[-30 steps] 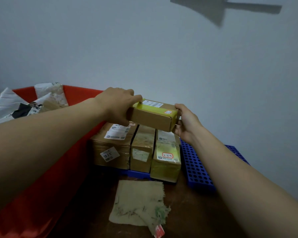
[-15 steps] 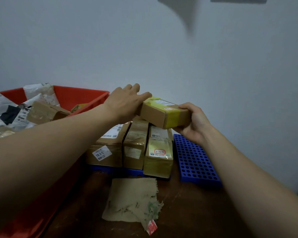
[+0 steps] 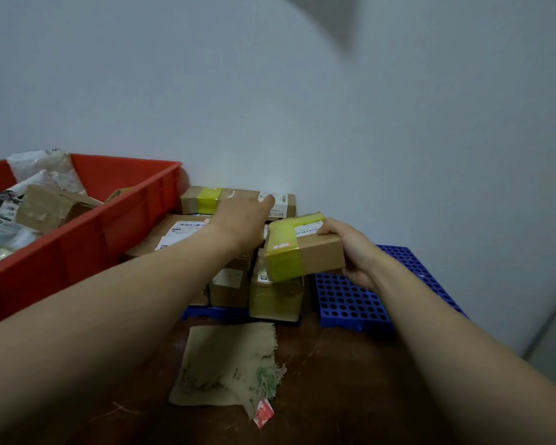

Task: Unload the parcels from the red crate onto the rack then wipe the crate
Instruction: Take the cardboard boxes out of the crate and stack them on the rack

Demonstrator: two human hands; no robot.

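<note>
Head view, item by item. Your right hand (image 3: 355,252) grips a small brown cardboard box banded with yellow-green tape (image 3: 305,253), thumb on top, tilted over the stacked cartons. Your left hand (image 3: 241,220) reaches across the stack with its fingers stretched out, fingertips at the label of a long brown taped carton (image 3: 206,200) by the grey wall. Below stand upright tape-wrapped cartons (image 3: 275,295) on a blue perforated plastic rack (image 3: 350,300). To the left is a red plastic crate (image 3: 109,220) holding a crumpled brown parcel (image 3: 50,203) and white mailer bags (image 3: 42,168). In front, a frayed beige cloth (image 3: 228,361) lies on the dark wooden table (image 3: 334,387). Your left forearm hides part of the stack.
</note>
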